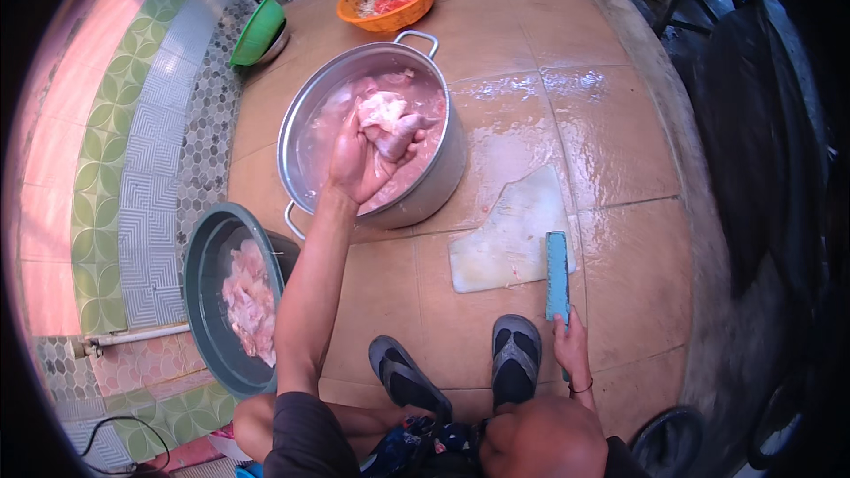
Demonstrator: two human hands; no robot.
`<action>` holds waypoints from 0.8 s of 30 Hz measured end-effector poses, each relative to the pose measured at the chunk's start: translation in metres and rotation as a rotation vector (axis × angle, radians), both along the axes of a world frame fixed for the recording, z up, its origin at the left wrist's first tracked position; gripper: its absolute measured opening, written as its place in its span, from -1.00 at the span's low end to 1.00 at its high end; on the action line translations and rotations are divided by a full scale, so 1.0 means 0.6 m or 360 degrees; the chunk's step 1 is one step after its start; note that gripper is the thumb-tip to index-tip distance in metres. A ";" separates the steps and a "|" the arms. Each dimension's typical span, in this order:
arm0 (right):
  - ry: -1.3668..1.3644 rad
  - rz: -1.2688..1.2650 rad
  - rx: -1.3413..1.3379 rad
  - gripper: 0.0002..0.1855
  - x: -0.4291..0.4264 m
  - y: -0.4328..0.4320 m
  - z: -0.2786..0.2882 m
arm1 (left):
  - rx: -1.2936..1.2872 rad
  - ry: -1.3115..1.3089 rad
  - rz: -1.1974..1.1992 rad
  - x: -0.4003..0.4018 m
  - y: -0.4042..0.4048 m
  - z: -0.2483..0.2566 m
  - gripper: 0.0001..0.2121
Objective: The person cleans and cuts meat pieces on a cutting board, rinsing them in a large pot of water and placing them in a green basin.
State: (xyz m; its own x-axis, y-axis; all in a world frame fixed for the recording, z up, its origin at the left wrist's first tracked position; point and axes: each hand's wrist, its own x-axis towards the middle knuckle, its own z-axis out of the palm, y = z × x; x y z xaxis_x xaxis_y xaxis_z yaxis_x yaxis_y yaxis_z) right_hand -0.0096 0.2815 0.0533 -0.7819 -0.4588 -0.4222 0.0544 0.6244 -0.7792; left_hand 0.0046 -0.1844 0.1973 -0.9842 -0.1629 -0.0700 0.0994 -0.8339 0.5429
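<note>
Over a large aluminium pot (pixel 457 166) of cloudy pinkish water, my left hand (pixel 362 162) is turned palm up and holds a piece of raw meat, likely poultry (pixel 388 119). More pale flesh lies in the water. My right hand (pixel 571 345), low at the right, grips the handle of a broad teal-coloured blade, apparently a cleaver (pixel 557 275). Its far end overlaps the corner of an irregular white cutting board (pixel 514 232) on the floor. A dark green tub (pixel 196 285) to the left holds raw meat pieces (pixel 249 302).
An orange basin (pixel 378 23) with red scraps and something blue stands beyond the pot. Green bowl (pixel 255 33) leans by the tiled wall at the upper left. The tiled floor (pixel 597 119) is wet. A raised concrete edge (pixel 704 245) runs along the right.
</note>
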 end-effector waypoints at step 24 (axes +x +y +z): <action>0.0056 -0.0001 0.0199 -0.80 -0.014 -0.003 0.005 | -0.1976 -0.1057 -0.0364 -0.034 0.307 -0.334 -0.49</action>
